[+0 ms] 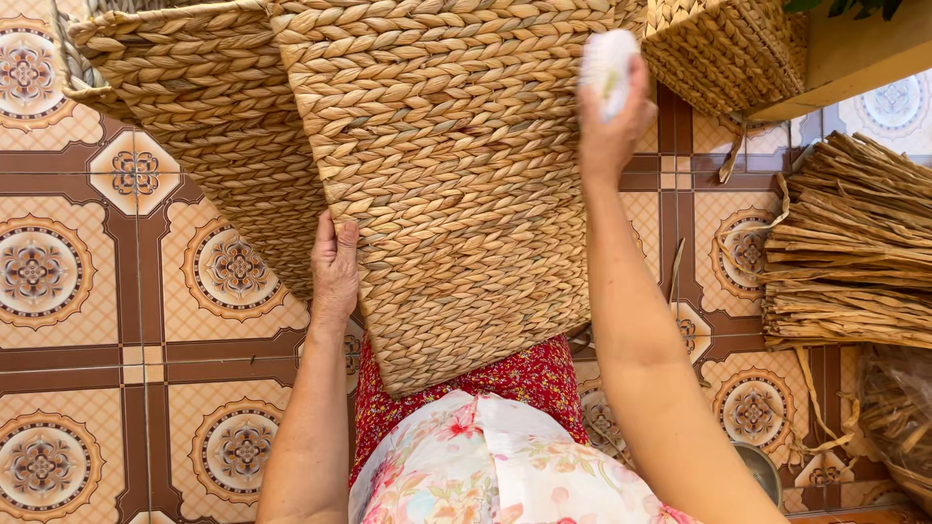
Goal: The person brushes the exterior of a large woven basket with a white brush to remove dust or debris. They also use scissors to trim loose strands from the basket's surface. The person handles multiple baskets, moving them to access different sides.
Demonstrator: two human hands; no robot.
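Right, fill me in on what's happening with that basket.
A person steadies a large woven basket on their lap, the left hand pressed flat against its side. The right hand grips a white brush at the basket's upper right edge. More woven baskets stand behind it, and a bundle of dried fibre lies on the tiled floor.

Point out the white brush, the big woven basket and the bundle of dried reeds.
white brush (608,68), head view, bristle end above the fingers.
big woven basket (447,175), head view, braided side.
bundle of dried reeds (854,252), head view, middle of stalks.
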